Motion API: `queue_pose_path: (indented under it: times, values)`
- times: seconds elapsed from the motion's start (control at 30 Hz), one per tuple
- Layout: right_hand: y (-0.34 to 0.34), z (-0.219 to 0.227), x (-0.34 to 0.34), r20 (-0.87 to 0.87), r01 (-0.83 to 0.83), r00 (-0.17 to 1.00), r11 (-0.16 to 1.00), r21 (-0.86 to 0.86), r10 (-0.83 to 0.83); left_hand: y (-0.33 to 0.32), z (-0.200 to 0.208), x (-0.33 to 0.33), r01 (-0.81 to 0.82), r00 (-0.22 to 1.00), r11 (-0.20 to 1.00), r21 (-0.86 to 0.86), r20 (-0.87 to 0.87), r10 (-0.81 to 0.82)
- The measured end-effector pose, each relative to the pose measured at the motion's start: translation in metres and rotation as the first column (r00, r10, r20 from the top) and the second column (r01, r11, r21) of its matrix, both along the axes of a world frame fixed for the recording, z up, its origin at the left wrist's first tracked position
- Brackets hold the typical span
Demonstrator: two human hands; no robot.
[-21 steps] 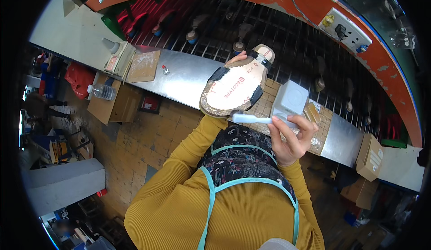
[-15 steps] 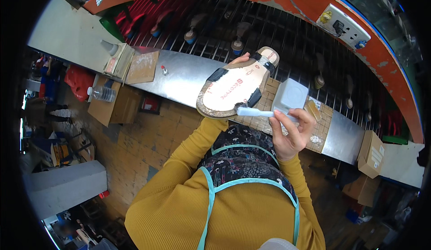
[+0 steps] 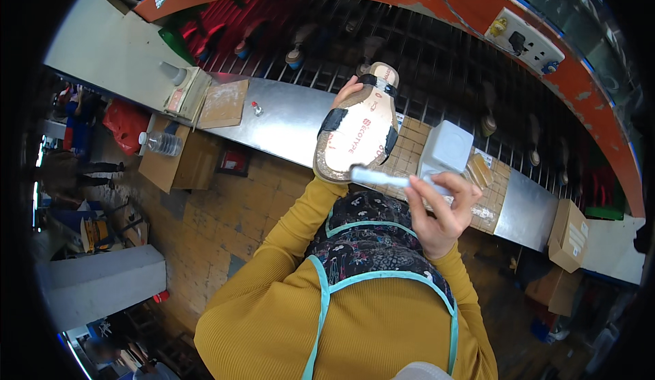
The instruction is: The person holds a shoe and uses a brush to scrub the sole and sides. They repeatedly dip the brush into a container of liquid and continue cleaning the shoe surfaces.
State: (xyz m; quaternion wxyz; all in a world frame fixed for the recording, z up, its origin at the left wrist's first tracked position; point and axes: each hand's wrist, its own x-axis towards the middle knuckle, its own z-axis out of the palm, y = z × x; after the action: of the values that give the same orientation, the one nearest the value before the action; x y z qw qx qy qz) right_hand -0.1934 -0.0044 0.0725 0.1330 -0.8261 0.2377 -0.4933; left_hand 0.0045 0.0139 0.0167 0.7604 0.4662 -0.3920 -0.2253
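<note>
My left hand [image 3: 348,91] grips a sandal upper on a last [image 3: 364,129] from behind; only its fingers show at the edge. The sandal's pale underside faces me, with dark strap ends folded over its rim and red print on it. In my right hand [image 3: 443,211], pinched between thumb and fingers, is a pale blue brush [image 3: 386,177]. Its dark bristle head, smeared by motion, is at the lower right edge of the sole; whether it touches cannot be made out. A white plastic container [image 3: 447,149] stands just beyond my right hand on a gridded board [image 3: 501,199].
Behind the metal ledge [image 3: 283,117] runs a roller conveyor [image 3: 321,39] carrying several shoe lasts. A yellowish block [image 3: 480,170] lies beside the container. Leftward are a brown board [image 3: 224,104], a small red-tipped item [image 3: 256,108] and a clear bottle [image 3: 161,142]. A cardboard box [image 3: 568,235] is at right.
The sandal has turned more upright and shows narrower. The brush has shifted left along the toe edge, with my right hand moving slightly left.
</note>
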Motion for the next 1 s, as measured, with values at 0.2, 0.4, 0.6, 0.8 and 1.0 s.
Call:
queue_pose_path:
  times: [0.2,0.4,0.6,0.8,1.0]
  values:
    - [-0.009,0.010,0.024,0.034,-0.053,0.998,0.996,0.069,0.050,0.002,0.002,-0.002,-0.168,0.963,0.984,-0.058,0.205,0.177]
    - [-0.008,0.000,-0.001,0.016,-0.224,0.974,0.954,0.201,0.225,0.007,-0.001,0.002,-0.362,0.851,0.932,-0.024,0.400,0.341]
    - [-0.028,-0.087,-0.086,-0.277,0.252,0.957,0.718,0.649,-0.086,0.028,-0.015,0.019,-0.192,0.973,0.971,0.140,-0.100,0.207]
    - [-0.019,-0.176,-0.116,-0.580,0.644,0.666,0.754,0.129,-0.469,0.042,-0.001,0.031,0.056,0.646,0.958,-0.283,-0.721,-0.251]
    - [-0.033,-0.207,-0.110,-0.550,0.633,0.627,0.772,-0.055,-0.553,0.044,-0.007,0.039,0.447,0.482,0.791,-0.418,-0.632,-0.606]
